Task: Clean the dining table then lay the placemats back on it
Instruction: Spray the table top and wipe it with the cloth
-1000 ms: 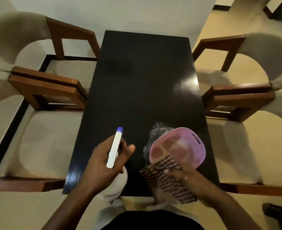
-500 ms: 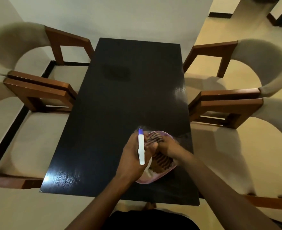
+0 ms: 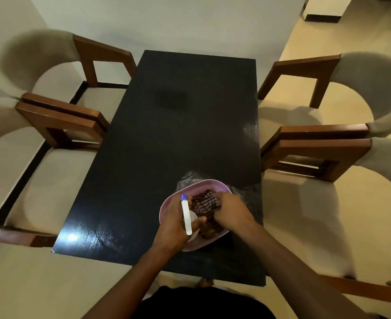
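Both hands have come together over the pink basket (image 3: 203, 182) since one second ago, when the left hand held the bottle apart from it, above the bare tabletop. Now the left hand (image 3: 173, 224) has its grip closed around a white spray bottle (image 3: 186, 217) with a blue tip, at the near left side of the basket. The right hand (image 3: 232, 210) has its grip curled into a dark checked cloth (image 3: 204, 203) that lies inside the basket. The basket stands on the near right part of the black tabletop (image 3: 178, 134), and a crumpled clear plastic (image 3: 187, 177) lies just behind it. The tabletop is glossy, with a bright reflection at its near left corner. Chairs (image 3: 61, 120) with brown wooden arms and beige seats stand along both long sides. The floor (image 3: 305, 38) is pale beige.
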